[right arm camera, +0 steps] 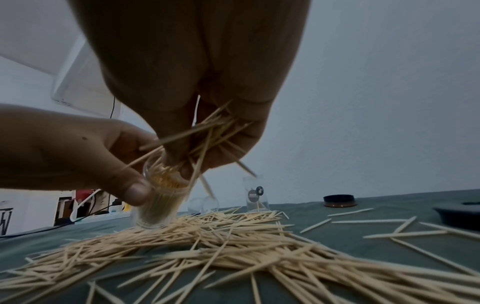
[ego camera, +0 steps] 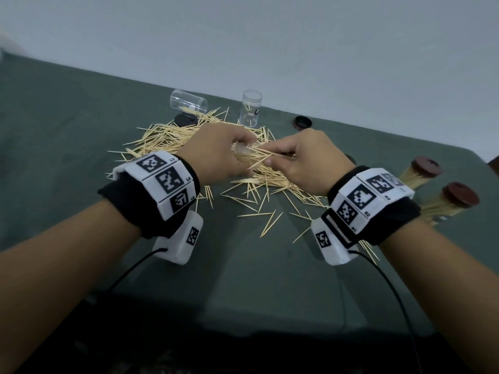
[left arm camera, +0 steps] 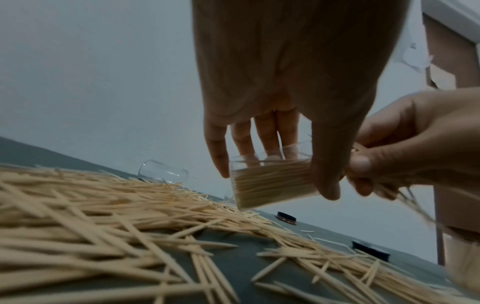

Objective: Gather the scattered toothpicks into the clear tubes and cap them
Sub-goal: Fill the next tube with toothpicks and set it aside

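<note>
A wide pile of loose toothpicks (ego camera: 189,139) (left arm camera: 109,214) (right arm camera: 221,242) lies on the green cloth. My left hand (ego camera: 216,155) (right arm camera: 78,156) grips a clear tube (left arm camera: 270,181) (right arm camera: 161,203), tilted and nearly full of toothpicks, just above the pile. My right hand (ego camera: 299,160) (left arm camera: 405,148) pinches a bunch of toothpicks (ego camera: 259,157) (right arm camera: 207,133) whose tips sit at the tube's mouth. An upright clear tube (ego camera: 251,107) (right arm camera: 255,195) holds a few picks at the back. Another clear tube (ego camera: 187,102) (left arm camera: 162,171) lies on its side.
Dark caps lie on the cloth: one (ego camera: 185,120) under the lying tube, one (ego camera: 302,122) (right arm camera: 339,200) at the back right. Two filled, capped tubes (ego camera: 421,171) (ego camera: 448,203) lie at the right edge. The wall runs close behind the table.
</note>
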Demonstrator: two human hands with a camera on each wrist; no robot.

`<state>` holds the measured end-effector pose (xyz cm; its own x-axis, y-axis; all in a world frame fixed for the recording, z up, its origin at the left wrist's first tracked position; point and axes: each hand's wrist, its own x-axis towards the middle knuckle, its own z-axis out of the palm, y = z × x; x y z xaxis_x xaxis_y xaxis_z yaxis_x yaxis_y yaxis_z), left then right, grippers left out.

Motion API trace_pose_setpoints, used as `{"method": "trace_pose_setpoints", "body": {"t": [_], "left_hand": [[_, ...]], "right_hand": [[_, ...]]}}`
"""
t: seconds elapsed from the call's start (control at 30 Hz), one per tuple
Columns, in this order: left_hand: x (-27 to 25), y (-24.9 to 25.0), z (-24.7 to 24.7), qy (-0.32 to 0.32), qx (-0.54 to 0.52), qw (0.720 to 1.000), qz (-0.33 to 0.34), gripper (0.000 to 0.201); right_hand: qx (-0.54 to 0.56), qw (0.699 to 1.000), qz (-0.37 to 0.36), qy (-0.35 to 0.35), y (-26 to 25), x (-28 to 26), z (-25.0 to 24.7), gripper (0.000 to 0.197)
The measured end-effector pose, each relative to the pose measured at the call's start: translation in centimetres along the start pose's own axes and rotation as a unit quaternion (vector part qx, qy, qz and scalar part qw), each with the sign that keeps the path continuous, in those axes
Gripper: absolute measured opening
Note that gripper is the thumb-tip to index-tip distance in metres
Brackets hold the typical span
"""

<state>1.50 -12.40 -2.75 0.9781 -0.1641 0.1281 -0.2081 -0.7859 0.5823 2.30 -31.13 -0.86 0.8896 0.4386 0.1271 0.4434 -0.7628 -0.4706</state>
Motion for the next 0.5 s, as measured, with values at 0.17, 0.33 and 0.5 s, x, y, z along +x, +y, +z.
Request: {"method": "trace_pose_setpoints", "body": {"t": [0.17, 0.33, 0.5], "left_hand": [[-0.24, 0.27, 0.04, -0.023, -0.008, 1.000, 0.001, 0.062], [-0.16, 0.18, 0.07, -0.018, -0.040, 0.999, -0.020, 0.060], [-0.11, 0.04, 0.19, -0.011, -0.037, 0.999, -0.027, 0.061]], "right_hand": [[-0.012, 1.000, 0.024, 0.007, 0.79, 0.28, 0.15, 0.024], [-0.034, 0.999, 0.021, -0.003, 1.05, 0.28, 0.38, 0.026], [-0.053, 0.998, 0.021, -0.009, 0.45, 0.42, 0.79, 0.028]]}}
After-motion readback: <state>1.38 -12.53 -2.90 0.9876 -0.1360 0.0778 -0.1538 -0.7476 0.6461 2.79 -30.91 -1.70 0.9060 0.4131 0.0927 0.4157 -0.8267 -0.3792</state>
